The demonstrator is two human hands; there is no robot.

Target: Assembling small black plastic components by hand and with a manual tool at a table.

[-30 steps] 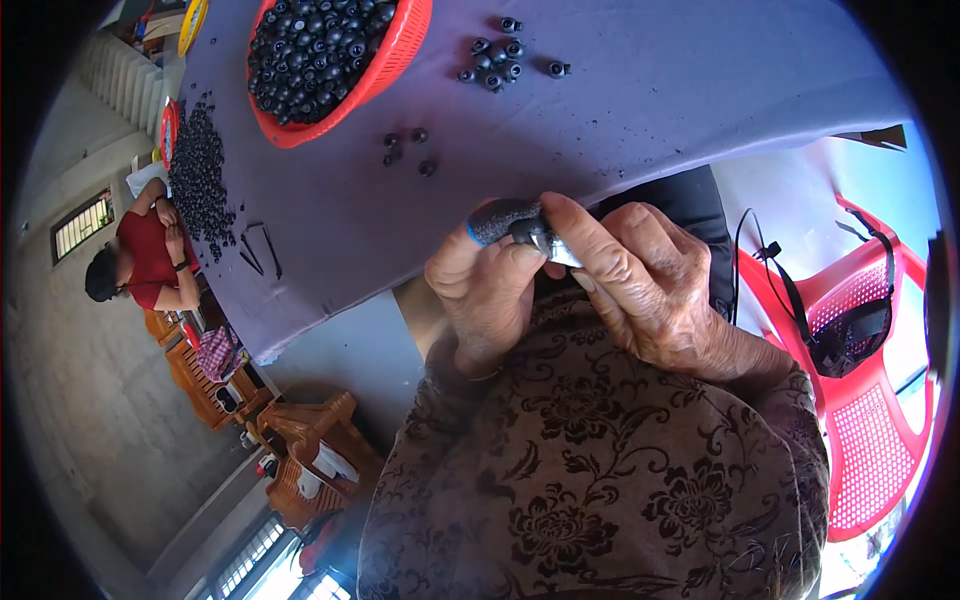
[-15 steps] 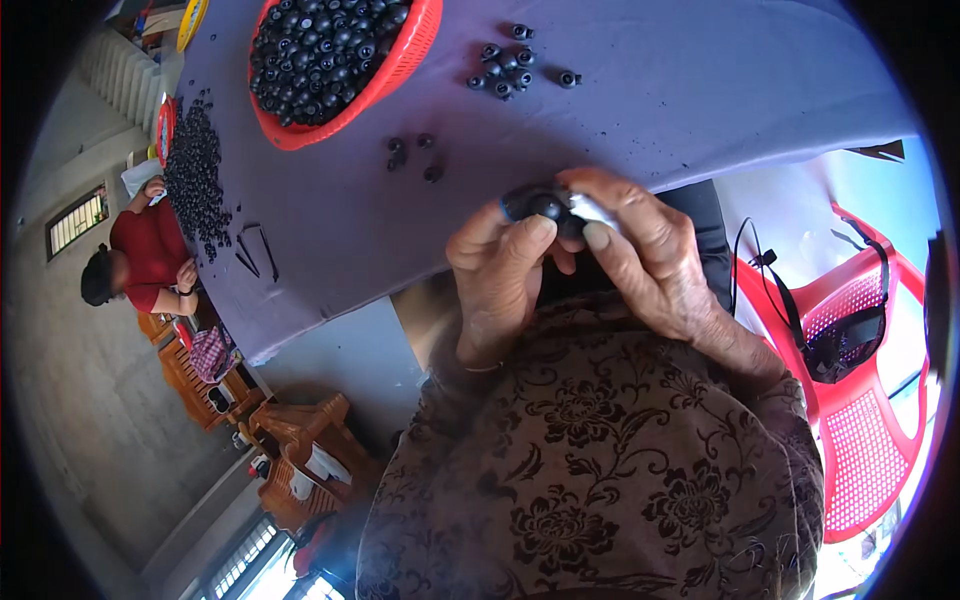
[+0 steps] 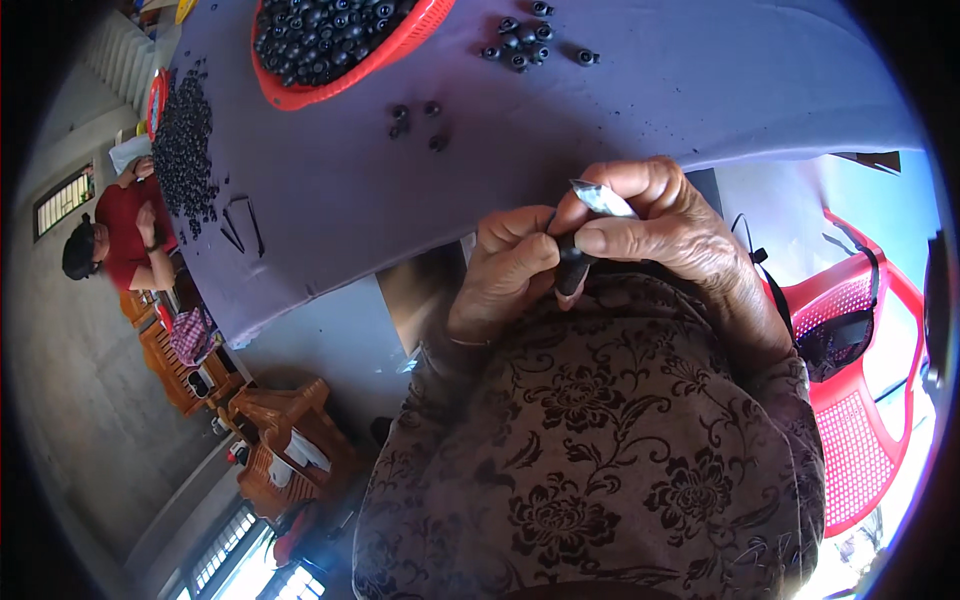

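Close above my lap, my left hand (image 3: 505, 268) pinches a small, rounded black part (image 3: 570, 262), mostly hidden by the fingers. Against it press the fingertips of my right hand (image 3: 670, 225), which also grips a flat, whitish, shiny strip (image 3: 606, 200) with a thin pointed end. Whether the strip is a blade or a wrapper I cannot make out. Beyond the hands on the purple cloth lie a few loose black parts (image 3: 437, 143) and a larger cluster of them (image 3: 525, 43) farther right. A red basket (image 3: 425, 45) heaped with similar parts stands at the far edge of view.
The purple-covered table (image 3: 330, 200) has a long pile of small black pieces (image 3: 183, 150) and a dark thin tool (image 3: 240, 228) on its left. There sits another person (image 3: 130, 235) in red. A red plastic chair (image 3: 850, 430) stands at my right, a wooden chair (image 3: 285, 430) at lower left.
The black part has turned downward between my fingers, and the whitish strip now points up and away from it. My view has shifted slightly. The other person's arm is raised.
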